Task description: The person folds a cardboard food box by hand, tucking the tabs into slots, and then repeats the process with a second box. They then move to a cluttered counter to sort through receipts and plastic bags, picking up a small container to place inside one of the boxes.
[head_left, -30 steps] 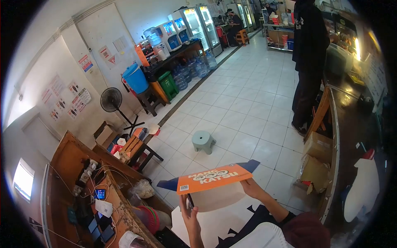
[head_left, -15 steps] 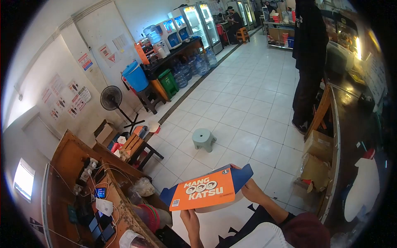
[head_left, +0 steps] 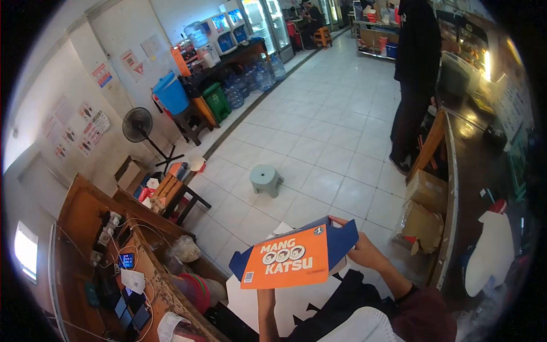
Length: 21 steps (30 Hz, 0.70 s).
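Observation:
An orange-and-blue cardboard food box [head_left: 290, 259], printed "MANG KATSU", is held up in front of my body with its blue side flaps angled out. My right hand [head_left: 363, 251] grips it at the right blue flap, fingers bent around the far edge. From below, my left hand [head_left: 266, 297] supports the box near its lower edge, its fingers hidden behind the orange panel. Beneath the box, over my lap, lies white sheet material [head_left: 285, 310] with dark notched shapes along it.
A pale green stool [head_left: 266, 179] stands on the tiled floor ahead. At left, a worn wooden desk [head_left: 156, 290] carries phones and cables. A dark counter [head_left: 476, 171] runs along the right, with cardboard boxes [head_left: 426, 191] below. A person in dark clothes [head_left: 416, 85] stands beside it.
The box has shifted slightly right relative to my view and turned a little. My left hand has slid further behind it, and my right hand has moved up its right flap.

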### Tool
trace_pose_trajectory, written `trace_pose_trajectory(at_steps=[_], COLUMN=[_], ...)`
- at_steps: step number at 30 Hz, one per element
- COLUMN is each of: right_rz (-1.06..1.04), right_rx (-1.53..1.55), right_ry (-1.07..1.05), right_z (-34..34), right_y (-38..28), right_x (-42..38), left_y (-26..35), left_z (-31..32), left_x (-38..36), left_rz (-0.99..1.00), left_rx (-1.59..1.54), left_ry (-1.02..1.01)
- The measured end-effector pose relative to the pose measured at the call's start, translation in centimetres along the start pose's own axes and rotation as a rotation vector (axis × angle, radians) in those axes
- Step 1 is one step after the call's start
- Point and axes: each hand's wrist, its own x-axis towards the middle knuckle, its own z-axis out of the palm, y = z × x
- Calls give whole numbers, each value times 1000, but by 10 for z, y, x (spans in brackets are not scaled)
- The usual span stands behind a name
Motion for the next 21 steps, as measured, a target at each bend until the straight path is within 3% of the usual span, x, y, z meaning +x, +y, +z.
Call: trace_pose_trajectory(at_steps=[4, 6, 8, 9, 10, 12, 14, 16, 18, 19, 20, 21], right_rz=[74, 123, 103, 112, 204, 325, 361, 528, 986, 1008, 999, 988], right_rx=[-76, -84, -145, -160, -128, -82, -445, -986, -1044, -1029, -1130, -1229], right_ry=[33, 79, 103, 113, 104, 139, 513, 732, 832, 845, 806, 762], right_z=[-22, -29, -33, -35, -39, -49, -60, -54, -44, -36, -25, -19], right_y=[-1, -3, -3, -3, -9, -8, 7, -11, -10, 7, 38, 60], right_x=[-22, -34, -53, -63, -74, -103, -144, -182, -221, -245, -268, -282], left_y=[-5, -14, -2, -17, -4, -11, -19, -21, -36, -39, -43, -34], left_z=[19, 9, 19, 3, 19, 31, 43, 20, 12, 14, 18, 33], left_x=[4, 8, 8, 25, 14, 20, 26, 45, 63, 68, 72, 66], left_rz=[-68, 53, 105, 598, 28, 32, -31, -104, -134, -141, -291, -248], left_rx=[1, 134, 438, 1112, 466, 426, 272, 133, -53, -39, -129, 3], left_ry=[-77, -296, -375, -490, -520, -601, -645, -672, -715, -736, -640, -578])
